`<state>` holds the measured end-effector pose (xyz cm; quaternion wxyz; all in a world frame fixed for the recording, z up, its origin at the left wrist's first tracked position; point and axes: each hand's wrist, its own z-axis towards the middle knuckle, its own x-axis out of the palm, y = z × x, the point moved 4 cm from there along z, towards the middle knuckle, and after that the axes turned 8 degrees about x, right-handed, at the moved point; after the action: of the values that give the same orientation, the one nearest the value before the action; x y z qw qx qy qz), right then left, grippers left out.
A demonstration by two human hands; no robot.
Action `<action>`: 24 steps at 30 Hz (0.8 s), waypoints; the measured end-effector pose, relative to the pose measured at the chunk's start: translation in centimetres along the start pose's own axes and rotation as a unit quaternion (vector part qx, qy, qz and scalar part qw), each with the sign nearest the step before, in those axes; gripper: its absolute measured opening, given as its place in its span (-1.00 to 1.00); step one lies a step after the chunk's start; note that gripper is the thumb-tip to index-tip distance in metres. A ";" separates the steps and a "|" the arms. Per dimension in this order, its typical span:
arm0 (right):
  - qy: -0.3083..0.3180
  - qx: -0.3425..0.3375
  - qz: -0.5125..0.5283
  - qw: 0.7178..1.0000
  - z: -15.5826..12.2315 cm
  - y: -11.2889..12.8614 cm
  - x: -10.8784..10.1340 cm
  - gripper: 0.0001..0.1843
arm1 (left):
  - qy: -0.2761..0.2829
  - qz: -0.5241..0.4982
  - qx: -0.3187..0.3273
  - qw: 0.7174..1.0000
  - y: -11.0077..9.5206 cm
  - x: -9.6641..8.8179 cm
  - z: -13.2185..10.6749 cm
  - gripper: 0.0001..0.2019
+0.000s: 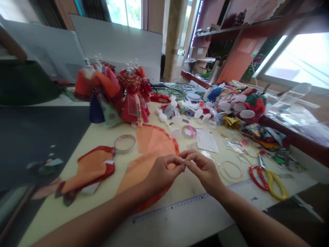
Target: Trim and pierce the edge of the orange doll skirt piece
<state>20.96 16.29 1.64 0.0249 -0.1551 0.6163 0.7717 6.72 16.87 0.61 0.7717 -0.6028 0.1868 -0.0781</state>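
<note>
My left hand (166, 172) and my right hand (202, 168) meet at the fingertips above the work table. Thumb and forefinger of each are pinched together, and whatever lies between them is too small to make out. Beneath and to the left of my left hand lies a flat orange cloth piece (154, 147) with a red trimmed edge. A small orange garment (88, 166) with dark red borders rests further left. Close by my right hand is a white card (206, 140), and a clear ruler (177, 207) runs along the table in front.
Red-and-yellow scissors (264, 183) lie at the right. Dressed doll figures (132, 99) stand at the back left. White stands (167, 121), a round dish with a pink stick (189, 131), a ring-shaped dish (124, 143) and heaped fabric scraps (231, 103) crowd the table.
</note>
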 end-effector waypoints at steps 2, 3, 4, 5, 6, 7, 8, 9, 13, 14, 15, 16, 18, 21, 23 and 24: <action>0.043 0.002 0.014 0.999 0.1 0.3 1.5 -0.85 | -0.007 0.017 -0.017 1.000 -0.1 -1.3 -1.5 -0.83; 0.068 0.005 0.022 0.997 0.1 0.4 2.2 -0.86 | -0.012 0.019 -0.027 0.999 -0.2 -1.8 -2.2 -0.83; 0.092 0.010 0.031 0.995 0.1 0.4 2.8 -0.86 | -0.018 0.019 -0.036 0.999 -0.2 -2.3 -2.9 -0.83; 0.113 0.013 0.039 0.993 0.0 0.5 3.3 -0.86 | -0.022 0.017 -0.042 0.999 -0.3 -2.6 -3.4 -0.83; 0.132 0.014 0.046 0.990 0.0 0.5 3.7 -0.87 | -0.025 0.013 -0.045 0.999 -0.3 -2.9 -3.9 -0.84; 0.150 0.015 0.050 0.987 -0.1 0.5 4.1 -0.87 | -0.026 0.010 -0.049 0.998 -0.3 -3.2 -4.4 -0.85; 0.168 0.015 0.050 0.984 -0.2 0.4 4.4 -0.86 | -0.028 0.006 -0.054 0.998 -0.3 -3.4 -4.8 -0.85; 0.186 0.015 0.048 0.981 -0.4 0.4 4.7 -0.85 | -0.029 0.002 -0.057 0.998 -0.2 -3.5 -5.1 -0.85; 0.217 0.015 0.045 0.975 -0.6 -0.2 5.3 -0.79 | -0.033 -0.019 -0.069 0.997 0.0 -4.0 -5.8 -0.82; 0.207 0.006 0.043 0.977 -0.6 -0.3 5.4 -0.79 | -0.033 -0.023 -0.073 0.996 0.0 -4.1 -5.9 -0.82; 0.192 -0.009 0.037 0.981 -0.6 -0.4 5.3 -0.80 | -0.033 -0.025 -0.079 0.996 0.1 -4.2 -5.9 -0.82; 0.173 -0.031 0.028 0.984 -0.6 -0.3 5.3 -0.81 | -0.031 -0.023 -0.083 0.996 0.1 -4.2 -5.9 -0.83; 0.136 -0.080 0.005 0.987 -0.6 -0.2 5.3 -0.82 | -0.023 -0.011 -0.085 0.996 0.1 -4.3 -5.8 -0.84; 0.116 -0.136 -0.019 0.984 -0.6 0.1 5.4 -0.75 | -0.010 0.014 -0.087 0.996 0.2 -4.2 -5.8 -0.85; 0.127 -0.147 -0.026 0.981 -0.6 0.1 5.5 -0.74 | -0.001 0.022 -0.092 0.996 0.5 -4.2 -5.9 -0.84; 0.135 -0.145 -0.028 0.980 -0.6 0.1 5.6 -0.75 | 0.004 0.022 -0.093 0.995 0.7 -4.1 -6.0 -0.83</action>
<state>15.76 14.85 0.09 -0.0594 -0.2768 0.4906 0.8241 0.55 13.11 -0.52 0.7131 -0.6674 0.2098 -0.0454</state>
